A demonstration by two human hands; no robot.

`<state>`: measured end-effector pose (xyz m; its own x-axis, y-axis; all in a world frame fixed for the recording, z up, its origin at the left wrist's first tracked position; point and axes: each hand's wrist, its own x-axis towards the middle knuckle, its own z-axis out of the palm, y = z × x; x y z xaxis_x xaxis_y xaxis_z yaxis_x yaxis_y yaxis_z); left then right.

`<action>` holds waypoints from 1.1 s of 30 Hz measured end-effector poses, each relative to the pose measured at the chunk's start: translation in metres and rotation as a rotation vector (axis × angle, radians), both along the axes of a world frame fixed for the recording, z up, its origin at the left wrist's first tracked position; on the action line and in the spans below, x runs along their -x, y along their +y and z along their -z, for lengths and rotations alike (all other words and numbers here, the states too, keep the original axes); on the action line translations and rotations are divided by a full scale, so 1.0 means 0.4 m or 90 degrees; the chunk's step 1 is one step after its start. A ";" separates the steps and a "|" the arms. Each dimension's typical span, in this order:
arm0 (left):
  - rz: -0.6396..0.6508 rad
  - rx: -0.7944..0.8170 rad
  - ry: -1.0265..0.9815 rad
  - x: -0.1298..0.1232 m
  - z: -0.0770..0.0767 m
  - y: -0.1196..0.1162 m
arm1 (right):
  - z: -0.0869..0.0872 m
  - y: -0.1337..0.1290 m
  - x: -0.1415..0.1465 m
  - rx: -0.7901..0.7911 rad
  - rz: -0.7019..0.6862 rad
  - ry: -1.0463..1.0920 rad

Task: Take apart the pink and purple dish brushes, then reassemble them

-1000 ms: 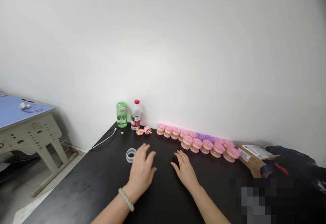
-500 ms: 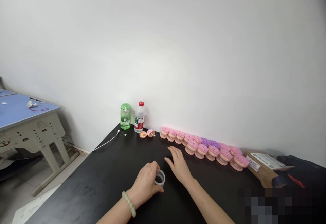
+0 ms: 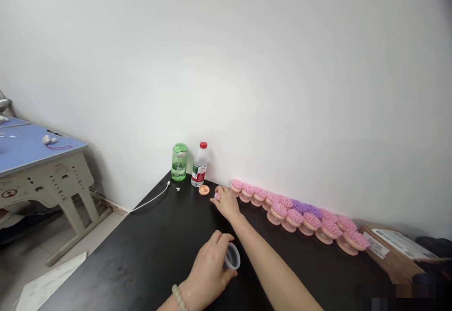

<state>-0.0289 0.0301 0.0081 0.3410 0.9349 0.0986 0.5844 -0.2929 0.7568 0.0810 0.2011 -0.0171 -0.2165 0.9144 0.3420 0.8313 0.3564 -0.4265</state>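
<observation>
My left hand (image 3: 210,264) is closed around a small clear plastic cup (image 3: 233,255), its round mouth tilted up and to the right. Reaching forward across it, my right hand (image 3: 228,205) has its fingers closed on a small pink-bristled brush head (image 3: 216,196); most of that piece is hidden behind the hand. Just left of it, an orange round disc (image 3: 204,190) lies flat. Pink-topped round brushes (image 3: 294,218) stand in two rows along the wall to the right, with purple-topped ones (image 3: 306,208) among them.
A green bottle (image 3: 179,162) and a red-capped water bottle (image 3: 199,166) stand at the back corner of the black table (image 3: 148,240). Near them lie a tiny white piece (image 3: 178,189) and a white cable (image 3: 150,201). A cardboard box (image 3: 397,249) sits at the right.
My right hand has moved forward and left from over the table to the pink-bristled brush head, and its fingers have closed on it. The left hand still holds the cup. The view has shifted slightly.
</observation>
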 end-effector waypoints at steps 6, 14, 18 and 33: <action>-0.011 0.025 -0.079 -0.010 0.004 -0.003 | -0.024 -0.171 -0.141 0.077 0.065 0.143; 0.060 0.097 -0.181 -0.048 0.018 -0.026 | -0.064 -0.480 -0.229 0.133 -0.040 0.593; 0.133 0.097 -0.204 -0.066 0.007 -0.055 | -0.023 -0.568 -0.220 0.091 -0.024 0.787; 0.202 0.231 -0.436 -0.070 -0.009 -0.077 | -0.011 -0.638 -0.249 0.050 -0.079 0.662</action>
<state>-0.0011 -0.0008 0.0117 0.5669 0.8187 0.0914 -0.1086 -0.0357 0.9934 0.1805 -0.0540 -0.0129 0.0557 0.9333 0.3546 0.0021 0.3551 -0.9348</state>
